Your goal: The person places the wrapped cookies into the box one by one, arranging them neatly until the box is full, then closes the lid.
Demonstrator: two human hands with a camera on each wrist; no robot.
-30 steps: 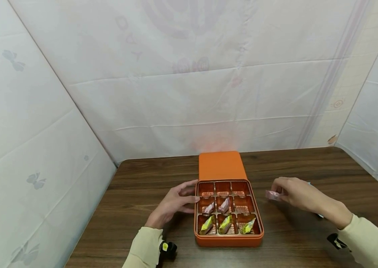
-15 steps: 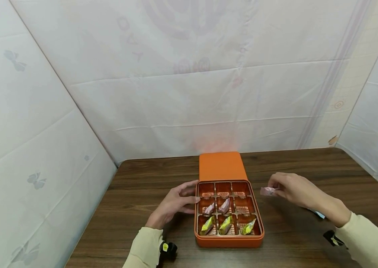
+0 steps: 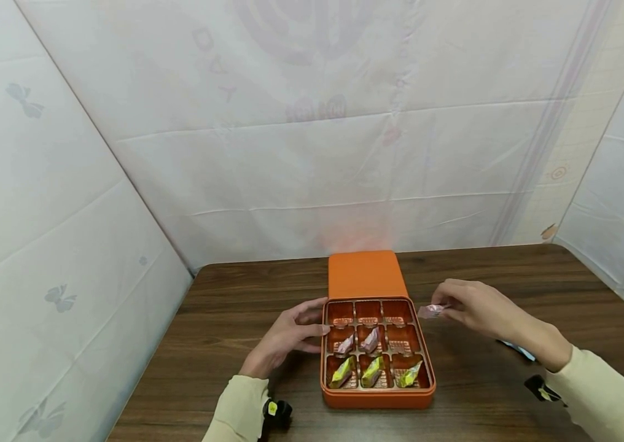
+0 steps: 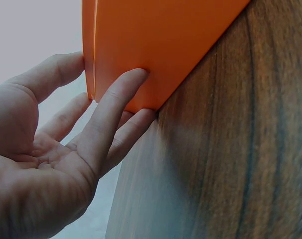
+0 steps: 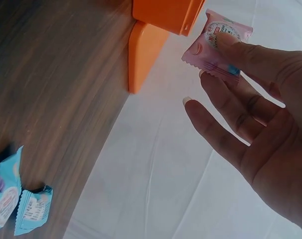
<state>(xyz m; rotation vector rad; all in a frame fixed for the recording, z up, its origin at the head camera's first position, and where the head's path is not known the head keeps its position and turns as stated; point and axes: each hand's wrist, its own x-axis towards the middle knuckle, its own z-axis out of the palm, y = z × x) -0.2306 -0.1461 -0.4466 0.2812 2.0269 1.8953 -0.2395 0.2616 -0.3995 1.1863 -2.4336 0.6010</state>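
Note:
An orange box [image 3: 376,396] with a nine-cell tray lies on the dark wooden table [image 3: 234,294]; its lid [image 3: 366,274] sits just behind it. The middle row holds two pink candies [image 3: 370,339], the front row three yellow ones [image 3: 373,370]. My left hand [image 3: 290,334] rests with straight fingers [image 4: 116,107] against the box's left wall [image 4: 156,45]. My right hand [image 3: 469,307] pinches a pink wrapped candy [image 3: 431,311] [image 5: 216,45] in the air by the box's back right corner.
Light blue wrapped candies [image 5: 14,199] lie on the table to the right of the box, partly hidden by my right forearm [image 3: 516,350]. White cloth walls [image 3: 312,153] close in the table at the back and both sides.
My right hand has carried the pink candy left and slightly away from me, from the table's right part to the box's right edge. The left hand has stayed put.

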